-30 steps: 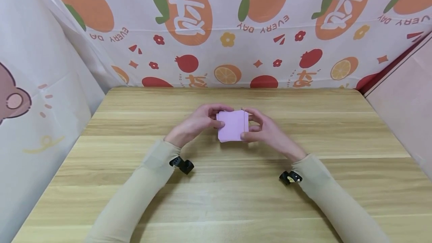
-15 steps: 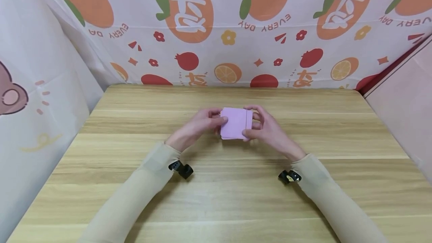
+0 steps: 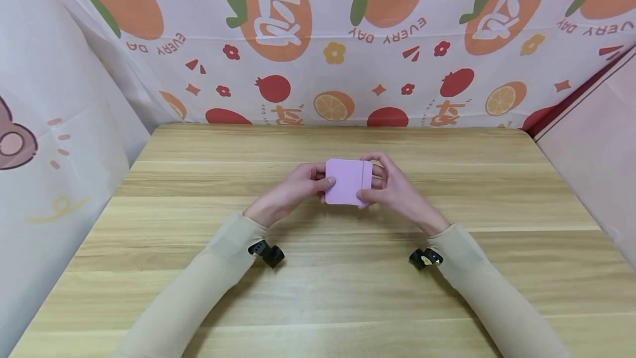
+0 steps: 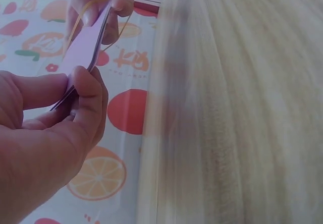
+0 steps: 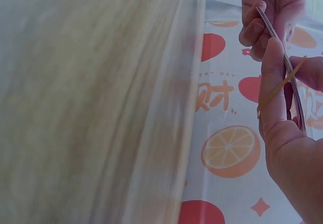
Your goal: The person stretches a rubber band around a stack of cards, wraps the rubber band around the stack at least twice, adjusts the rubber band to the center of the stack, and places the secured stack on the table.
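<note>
A thin stack of square, light purple cards with rounded corners is held up above the table between both hands. My left hand pinches its left edge, thumb on the front face and fingers behind. At the right edge, my right hand grips the stack, its thumb near the lower corner. A tan rubber band loops round the right hand's fingers and crosses the stack. In the head view it shows as a thin line down the right side of the front card. The left wrist view shows the cards nearly edge-on.
The stack is over the far half of a light wood-grain table. A white fruit-print curtain hangs along the table's back edge. Pale cloth hangs at the left, and a pale panel stands at the right.
The stack has shifted a little to the right, and its uneven card edges now line up. The left hand has moved right with it; both hands keep their hold.
</note>
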A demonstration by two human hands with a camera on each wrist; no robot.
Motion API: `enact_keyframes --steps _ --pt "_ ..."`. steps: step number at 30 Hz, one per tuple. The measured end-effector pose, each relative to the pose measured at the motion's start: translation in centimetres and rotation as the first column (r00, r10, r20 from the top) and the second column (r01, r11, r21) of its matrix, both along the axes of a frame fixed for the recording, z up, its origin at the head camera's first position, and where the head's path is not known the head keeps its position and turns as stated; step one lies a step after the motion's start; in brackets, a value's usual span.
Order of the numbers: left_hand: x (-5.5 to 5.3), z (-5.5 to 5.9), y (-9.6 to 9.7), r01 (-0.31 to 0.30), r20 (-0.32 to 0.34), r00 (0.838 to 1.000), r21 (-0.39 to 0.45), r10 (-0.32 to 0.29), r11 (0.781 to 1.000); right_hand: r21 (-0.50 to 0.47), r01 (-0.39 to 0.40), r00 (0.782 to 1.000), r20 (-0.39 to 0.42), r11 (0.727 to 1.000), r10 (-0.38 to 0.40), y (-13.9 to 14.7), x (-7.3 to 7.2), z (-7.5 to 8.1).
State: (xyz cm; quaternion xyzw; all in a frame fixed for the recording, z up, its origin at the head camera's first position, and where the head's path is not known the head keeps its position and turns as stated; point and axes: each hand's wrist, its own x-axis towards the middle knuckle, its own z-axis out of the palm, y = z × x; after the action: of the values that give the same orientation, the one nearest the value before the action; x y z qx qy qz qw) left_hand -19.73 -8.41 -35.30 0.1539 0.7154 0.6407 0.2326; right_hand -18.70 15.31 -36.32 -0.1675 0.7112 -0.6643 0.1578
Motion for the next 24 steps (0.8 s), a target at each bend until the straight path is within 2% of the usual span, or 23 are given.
enact_keyframes --steps 4,13,20,24 --pt "-0.03 -0.11 0.05 -0.029 -0.004 1.000 0.021 0.029 0.999 -0.019 0.001 1.000 0.006 1.000 -0.001 0.06 -0.19 0.00" --pt "0.06 -0.22 0.35 -0.151 -0.049 0.987 0.047 0.153 0.987 -0.020 -0.014 0.999 0.037 1.000 0.015 0.04 -0.25 0.15" --pt "0.09 0.22 0.55 -0.231 -0.146 0.961 0.044 0.235 0.972 -0.003 0.001 0.992 0.123 1.000 0.000 -0.12 -0.14 0.17" --pt "0.03 0.31 0.59 -0.268 -0.149 0.950 0.055 0.273 0.962 -0.004 -0.003 0.989 0.146 1.000 0.003 -0.33 -0.14 -0.45"
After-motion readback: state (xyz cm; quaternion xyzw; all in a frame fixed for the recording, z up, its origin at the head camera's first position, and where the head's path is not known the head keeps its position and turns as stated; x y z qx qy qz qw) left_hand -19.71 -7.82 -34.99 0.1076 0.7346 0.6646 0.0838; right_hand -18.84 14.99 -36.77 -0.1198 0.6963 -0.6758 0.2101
